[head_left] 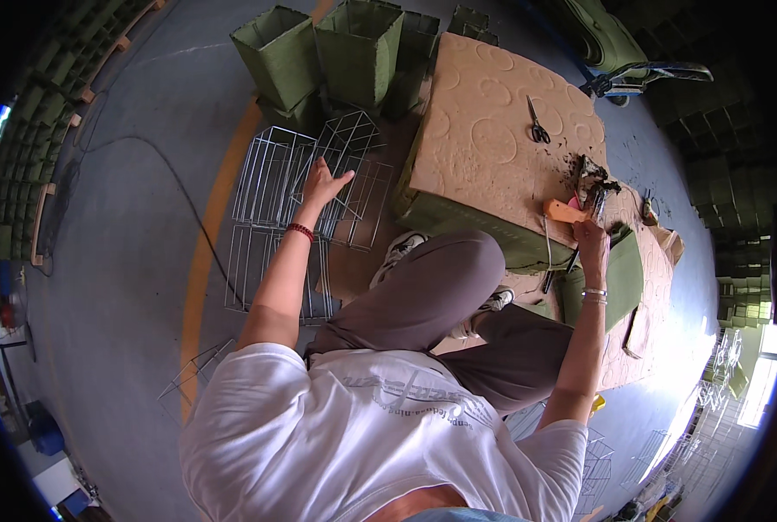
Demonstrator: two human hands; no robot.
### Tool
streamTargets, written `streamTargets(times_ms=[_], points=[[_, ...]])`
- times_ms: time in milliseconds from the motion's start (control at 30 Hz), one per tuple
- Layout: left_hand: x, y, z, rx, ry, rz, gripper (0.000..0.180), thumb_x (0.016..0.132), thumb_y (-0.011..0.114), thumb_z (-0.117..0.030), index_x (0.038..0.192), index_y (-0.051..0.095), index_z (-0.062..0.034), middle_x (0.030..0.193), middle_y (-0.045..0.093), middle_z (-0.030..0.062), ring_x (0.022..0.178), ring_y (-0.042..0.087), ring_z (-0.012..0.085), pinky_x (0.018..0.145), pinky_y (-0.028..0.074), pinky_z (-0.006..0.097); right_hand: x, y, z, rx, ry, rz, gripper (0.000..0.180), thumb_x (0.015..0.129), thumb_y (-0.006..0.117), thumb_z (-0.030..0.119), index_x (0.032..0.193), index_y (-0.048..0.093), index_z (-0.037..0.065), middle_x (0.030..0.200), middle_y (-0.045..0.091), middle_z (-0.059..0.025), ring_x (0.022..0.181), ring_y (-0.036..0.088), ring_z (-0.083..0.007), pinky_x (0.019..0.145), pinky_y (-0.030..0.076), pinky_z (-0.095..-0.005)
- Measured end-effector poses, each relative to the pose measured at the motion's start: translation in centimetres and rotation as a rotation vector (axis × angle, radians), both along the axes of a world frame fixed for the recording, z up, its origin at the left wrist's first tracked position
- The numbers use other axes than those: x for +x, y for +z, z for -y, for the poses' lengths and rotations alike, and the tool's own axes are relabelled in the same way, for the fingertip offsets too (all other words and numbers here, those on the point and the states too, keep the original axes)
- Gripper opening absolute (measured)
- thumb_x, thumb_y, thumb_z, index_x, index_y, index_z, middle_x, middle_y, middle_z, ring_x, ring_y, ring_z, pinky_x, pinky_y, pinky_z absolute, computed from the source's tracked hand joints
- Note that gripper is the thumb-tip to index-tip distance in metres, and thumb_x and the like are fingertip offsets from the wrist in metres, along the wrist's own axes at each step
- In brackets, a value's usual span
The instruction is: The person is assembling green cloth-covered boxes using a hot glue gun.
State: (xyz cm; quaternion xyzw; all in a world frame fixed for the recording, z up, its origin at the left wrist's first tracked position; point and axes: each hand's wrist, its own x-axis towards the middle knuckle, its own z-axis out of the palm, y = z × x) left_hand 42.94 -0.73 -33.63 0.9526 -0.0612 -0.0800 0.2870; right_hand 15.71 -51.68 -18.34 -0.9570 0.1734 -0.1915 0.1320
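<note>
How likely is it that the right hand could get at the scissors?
Probably yes: the scissors lie uncovered on the brown work surface, though the right hand may be occupied at the orange object.

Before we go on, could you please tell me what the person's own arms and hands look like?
The sleeves are short and white. The left hand is gloveless, with a red beaded bracelet at the wrist; the right hand is gloveless too, with thin, pale bands.

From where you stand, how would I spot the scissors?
Find the tan tabletop with circle patterns. On it, beyond the right hand and orange piece, lie the scissors. Their slim, pointed blades and dark, looped handles set them apart from that orange piece.
</note>
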Motion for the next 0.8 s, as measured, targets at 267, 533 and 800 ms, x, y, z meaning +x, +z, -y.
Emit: streamTargets(times_ms=[267, 533, 800], points=[[2.2, 2.2, 0.7, 0.109, 0.154, -0.210, 0.079, 0.074, 0.073, -0.044, 0.133, 0.046, 0.0009, 0.128, 0.056, 0.0230, 0.117, 0.056, 0.0353, 0.094, 0.048, 0.042, -3.3, -0.3, 0.3, 0.052, -0.124, -0.130, 0.028, 0.088, 0.061, 0.027, 0.082, 0.064, 0.000, 0.070, 0.062, -0.0210, 0.066, 0.062, -0.0371, 0.058, 0.046, -0.0421], [-3.4, 9.7, -4.8, -0.252, 0.088, 0.002, 0.086, 0.071, 0.079, -0.029, 0.142, 0.038, -0.0036, 0.121, 0.062, 0.0158, 0.091, 0.061, 0.0205, 0.079, 0.051, 0.035, -5.2, 1.0, 1.8, 0.212, -0.141, -0.121, 0.027, 0.086, 0.063, 0.026, 0.081, 0.065, 0.000, 0.069, 0.063, -0.0193, 0.066, 0.065, -0.0338, 0.060, 0.048, -0.0401], [-5.4, 20.8, 1.3, -0.409, -0.242, 0.304, 0.083, 0.071, 0.079, -0.015, 0.144, 0.039, -0.0082, 0.121, 0.060, 0.0080, 0.091, 0.054, 0.0147, 0.081, 0.046, 0.030, -3.3, 1.1, 0.9, 0.181, -0.077, -0.110, 0.023, 0.087, 0.061, 0.020, 0.084, 0.067, -0.002, 0.066, 0.065, -0.0122, 0.062, 0.064, -0.0193, 0.062, 0.049, -0.0331]])
